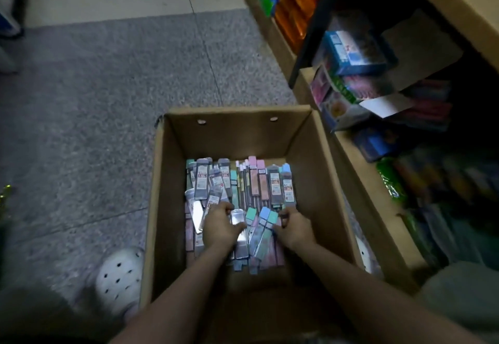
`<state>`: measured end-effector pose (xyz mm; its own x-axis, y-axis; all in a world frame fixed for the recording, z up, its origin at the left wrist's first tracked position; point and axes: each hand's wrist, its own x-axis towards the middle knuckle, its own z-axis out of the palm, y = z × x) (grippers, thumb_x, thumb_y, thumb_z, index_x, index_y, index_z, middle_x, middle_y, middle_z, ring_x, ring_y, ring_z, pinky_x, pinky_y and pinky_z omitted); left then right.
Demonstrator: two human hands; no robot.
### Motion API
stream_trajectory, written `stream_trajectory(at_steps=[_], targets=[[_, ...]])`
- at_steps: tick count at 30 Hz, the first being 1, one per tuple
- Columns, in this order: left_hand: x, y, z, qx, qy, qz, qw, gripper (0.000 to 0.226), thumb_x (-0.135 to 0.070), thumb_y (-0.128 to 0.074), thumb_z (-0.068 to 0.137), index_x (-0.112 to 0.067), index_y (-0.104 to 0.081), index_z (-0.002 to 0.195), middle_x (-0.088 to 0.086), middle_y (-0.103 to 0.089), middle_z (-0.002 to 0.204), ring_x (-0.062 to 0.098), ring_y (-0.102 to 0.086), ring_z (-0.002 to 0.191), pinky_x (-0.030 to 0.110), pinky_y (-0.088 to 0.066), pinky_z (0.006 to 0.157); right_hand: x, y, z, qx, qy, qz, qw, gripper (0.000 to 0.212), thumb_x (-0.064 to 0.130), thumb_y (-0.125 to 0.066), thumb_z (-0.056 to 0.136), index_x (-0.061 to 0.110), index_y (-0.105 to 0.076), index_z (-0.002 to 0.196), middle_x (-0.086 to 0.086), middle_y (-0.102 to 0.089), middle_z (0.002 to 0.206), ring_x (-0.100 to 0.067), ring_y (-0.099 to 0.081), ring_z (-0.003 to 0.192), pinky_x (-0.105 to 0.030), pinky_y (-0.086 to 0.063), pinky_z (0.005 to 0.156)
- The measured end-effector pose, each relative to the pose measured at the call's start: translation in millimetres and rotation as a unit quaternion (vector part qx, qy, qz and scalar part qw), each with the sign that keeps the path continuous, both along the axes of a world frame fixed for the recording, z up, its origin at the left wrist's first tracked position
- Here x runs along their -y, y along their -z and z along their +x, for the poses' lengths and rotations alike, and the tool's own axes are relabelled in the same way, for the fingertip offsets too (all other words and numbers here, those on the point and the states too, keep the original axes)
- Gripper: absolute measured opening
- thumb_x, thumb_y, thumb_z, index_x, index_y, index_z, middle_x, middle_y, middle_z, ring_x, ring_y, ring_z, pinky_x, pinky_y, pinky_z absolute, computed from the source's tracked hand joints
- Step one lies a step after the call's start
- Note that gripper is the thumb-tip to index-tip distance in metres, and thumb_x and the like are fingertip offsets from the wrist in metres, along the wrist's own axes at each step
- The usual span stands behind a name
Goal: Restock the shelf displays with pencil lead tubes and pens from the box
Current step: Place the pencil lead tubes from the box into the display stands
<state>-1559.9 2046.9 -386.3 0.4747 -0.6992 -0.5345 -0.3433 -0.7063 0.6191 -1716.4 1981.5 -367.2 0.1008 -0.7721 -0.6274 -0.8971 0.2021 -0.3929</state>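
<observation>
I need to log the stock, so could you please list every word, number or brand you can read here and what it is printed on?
None can be read for certain.
Lead tube packs in the cardboard box: white labels with red and dark print, too blurred.
Blue carton on the shelf: printing too blurred.
Pink and green cartons below it: lettering too blurred.

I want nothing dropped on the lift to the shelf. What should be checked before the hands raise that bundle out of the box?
1. Left hand grip on the pencil lead tubes: ok, fingers curled round them.
2. Right hand grip: ok, closed on the bundle's other side.
3. Bundle aligned: not ok, tubes fan out.
4. Box opening clear above: ok.
5. Free shelf space: cannot tell, too dark.
</observation>
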Motion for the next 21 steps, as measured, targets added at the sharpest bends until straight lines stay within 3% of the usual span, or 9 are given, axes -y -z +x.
stream_trajectory(at_steps=[5,11,14,16,21], targets=[[6.0,7.1,-0.4,0.098,0.084,0.013,0.992,0.059,-0.028,-0.084,0.072,-0.020,-0.059,0.125,0.004,-0.049,0.125,0.023,-0.052,0.114,0.035,-0.048,0.092,-7.6,22.3,6.4,0.019,0.032,0.006,0.999,0.053,0.021,-0.078,0.081,0.013,-0.051,0.126,-0.009,-0.060,0.124,-0.024,-0.060,0.112,-0.034,-0.050,0.095],[12.1,12.2,9.5,0.091,0.110,0.021,0.990,0.052,-0.031,-0.086,0.069,-0.016,-0.062,0.113,0.006,-0.043,0.118,0.027,-0.052,0.108,0.038,-0.050,0.089,-4.5,31.4,13.2,0.017,0.013,-0.009,1.000,0.055,0.017,-0.080,0.078,0.013,-0.053,0.126,-0.006,-0.061,0.121,-0.021,-0.060,0.109,-0.037,-0.054,0.092],[14.0,11.5,8.5,0.082,0.113,-0.017,0.990,0.051,-0.028,-0.087,0.067,-0.018,-0.059,0.109,0.004,-0.042,0.116,0.024,-0.047,0.110,0.039,-0.049,0.090,-3.0,31.2,12.4,0.028,0.044,-0.011,0.999,0.046,0.014,-0.078,0.079,0.015,-0.052,0.117,-0.005,-0.063,0.117,-0.019,-0.062,0.106,-0.029,-0.054,0.083],[15.0,8.9,8.2,0.088,0.123,-0.037,0.988,0.049,-0.027,-0.086,0.069,-0.018,-0.057,0.107,0.002,-0.047,0.114,0.022,-0.044,0.112,0.039,-0.047,0.091,-3.5,27.6,10.4,0.038,0.071,-0.021,0.997,0.040,0.013,-0.075,0.083,0.018,-0.049,0.113,-0.004,-0.063,0.115,-0.020,-0.063,0.105,-0.025,-0.050,0.076],[12.7,-7.0,4.0,0.033,0.118,-0.100,0.987,0.039,-0.012,-0.070,0.086,-0.020,-0.044,0.114,0.006,-0.067,0.103,0.026,-0.064,0.094,0.035,-0.051,0.078,-2.9,-1.6,6.0,0.092,0.080,-0.054,0.991,0.037,0.008,-0.067,0.088,0.022,-0.046,0.115,-0.002,-0.066,0.108,-0.018,-0.065,0.103,-0.027,-0.053,0.078]])
